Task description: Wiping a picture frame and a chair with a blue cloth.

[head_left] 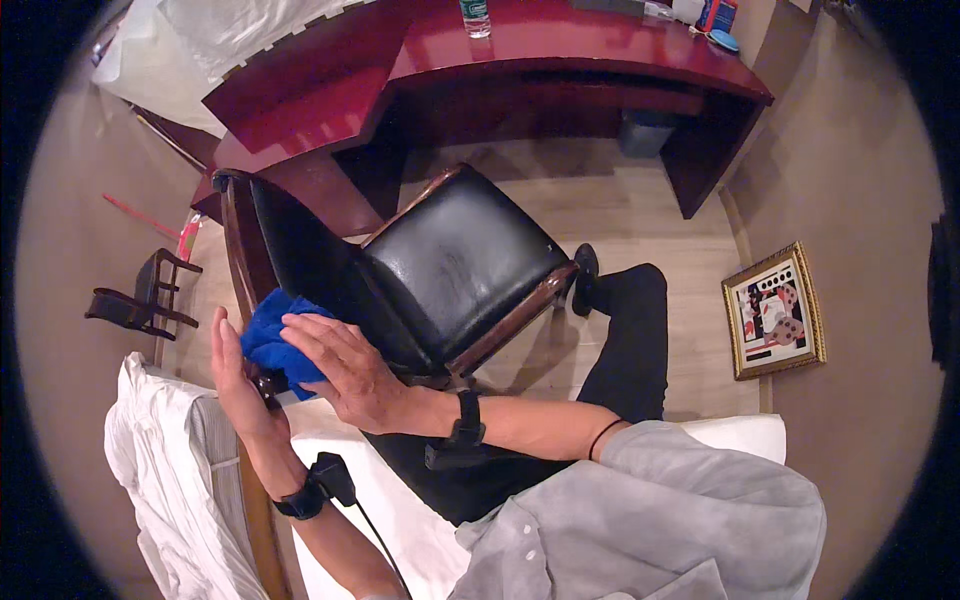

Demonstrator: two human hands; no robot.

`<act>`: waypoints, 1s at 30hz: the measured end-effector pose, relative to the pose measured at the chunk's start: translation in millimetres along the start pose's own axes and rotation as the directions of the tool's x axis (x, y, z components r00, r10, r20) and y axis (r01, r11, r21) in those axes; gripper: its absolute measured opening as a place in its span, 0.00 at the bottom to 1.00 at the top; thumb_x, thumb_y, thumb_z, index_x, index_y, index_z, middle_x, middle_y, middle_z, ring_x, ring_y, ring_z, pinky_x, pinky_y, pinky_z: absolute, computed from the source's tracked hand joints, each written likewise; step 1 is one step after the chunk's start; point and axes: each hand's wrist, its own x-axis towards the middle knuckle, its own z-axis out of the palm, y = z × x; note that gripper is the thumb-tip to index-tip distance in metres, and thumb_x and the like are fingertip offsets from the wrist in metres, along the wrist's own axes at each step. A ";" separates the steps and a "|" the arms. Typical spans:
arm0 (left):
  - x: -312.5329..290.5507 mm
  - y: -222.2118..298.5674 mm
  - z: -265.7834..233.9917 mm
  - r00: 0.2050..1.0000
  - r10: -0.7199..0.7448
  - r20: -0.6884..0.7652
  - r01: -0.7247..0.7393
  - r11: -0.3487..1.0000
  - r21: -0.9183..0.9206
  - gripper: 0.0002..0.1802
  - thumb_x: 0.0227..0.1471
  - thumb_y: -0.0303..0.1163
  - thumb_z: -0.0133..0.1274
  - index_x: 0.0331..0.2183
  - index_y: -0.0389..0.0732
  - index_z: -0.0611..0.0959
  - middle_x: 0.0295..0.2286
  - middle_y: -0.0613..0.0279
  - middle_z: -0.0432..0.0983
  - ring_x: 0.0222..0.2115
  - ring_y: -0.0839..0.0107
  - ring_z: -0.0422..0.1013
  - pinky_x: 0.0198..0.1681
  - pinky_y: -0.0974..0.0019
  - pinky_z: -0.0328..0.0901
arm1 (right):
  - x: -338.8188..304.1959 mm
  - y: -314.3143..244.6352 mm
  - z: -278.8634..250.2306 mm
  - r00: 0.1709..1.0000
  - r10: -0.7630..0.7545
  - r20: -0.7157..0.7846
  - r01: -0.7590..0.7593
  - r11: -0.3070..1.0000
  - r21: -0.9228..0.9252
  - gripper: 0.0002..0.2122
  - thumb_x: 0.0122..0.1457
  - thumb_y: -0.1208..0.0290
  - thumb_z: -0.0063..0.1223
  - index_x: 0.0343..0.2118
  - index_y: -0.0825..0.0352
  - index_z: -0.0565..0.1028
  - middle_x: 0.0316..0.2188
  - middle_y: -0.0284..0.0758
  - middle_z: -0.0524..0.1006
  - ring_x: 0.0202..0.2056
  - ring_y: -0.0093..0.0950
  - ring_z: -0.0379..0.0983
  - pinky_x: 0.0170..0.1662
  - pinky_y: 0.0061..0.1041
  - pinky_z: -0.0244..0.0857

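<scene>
A bright blue cloth (275, 335) is bunched over the near upper corner of a chair with a black padded seat (465, 265) and brown wooden frame. My right hand (350, 372) presses the cloth from the right, its fingers bent over it. On the other side, my left hand (243, 385) has its fingers stretched upward, the palm beside the cloth. Between that palm and the cloth shows a dark, rounded wooden knob (267, 384) of the chair's back. Whether the left palm touches it, I cannot tell.
Beyond the chair is a dark red desk (560, 45) bearing a water bottle (476, 18). A bin (643, 133) stands beneath. A framed picture (775, 312) leans on the right wall. A small dark chair (148, 295) and white bedding (165, 450) are at left.
</scene>
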 end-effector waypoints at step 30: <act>6.2 -51.6 -13.9 0.637 0.751 0.175 -0.760 0.649 -0.016 0.04 0.53 0.29 0.50 0.27 0.40 0.76 0.18 0.55 0.77 0.28 0.61 0.72 0.61 0.39 0.47 | -258.1 214.6 -151.7 -0.003 0.925 0.379 -0.328 -0.360 0.874 0.15 0.57 0.65 0.49 0.45 0.66 0.72 0.43 0.39 0.76 0.40 0.41 0.73 0.45 0.42 0.68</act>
